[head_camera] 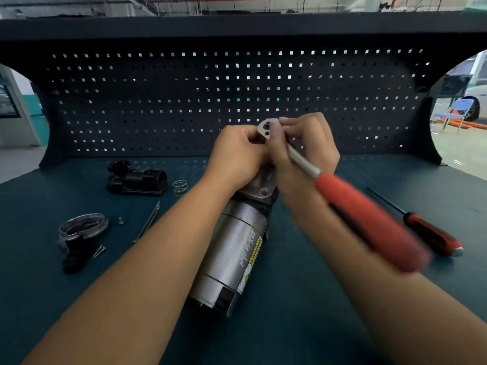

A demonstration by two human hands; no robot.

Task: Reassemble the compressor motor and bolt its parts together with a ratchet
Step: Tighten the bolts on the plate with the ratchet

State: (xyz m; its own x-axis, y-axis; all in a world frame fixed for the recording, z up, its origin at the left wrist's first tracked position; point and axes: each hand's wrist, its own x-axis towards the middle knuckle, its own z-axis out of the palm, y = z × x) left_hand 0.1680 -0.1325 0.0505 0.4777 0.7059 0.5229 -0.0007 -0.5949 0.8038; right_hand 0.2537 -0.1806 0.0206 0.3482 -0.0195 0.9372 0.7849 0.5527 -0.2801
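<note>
Your hands meet at the far end of the motor (237,248), which lies slantwise mid-bench with its near end toward you: your left hand (237,156) curls under the head of the ratchet (266,129) and your right hand (308,148) pinches that head from above. The blurred red handle juts back right over bare bench (316,299), above and apart from the screwdriver (432,233) lying beyond it. To your left lie a black housing (137,180), a spring (180,187), long bolts (147,222) and a jar (84,225), all apart from the motor, and the pegboard (184,101) closes off the bench's far edge behind your knuckles.
</note>
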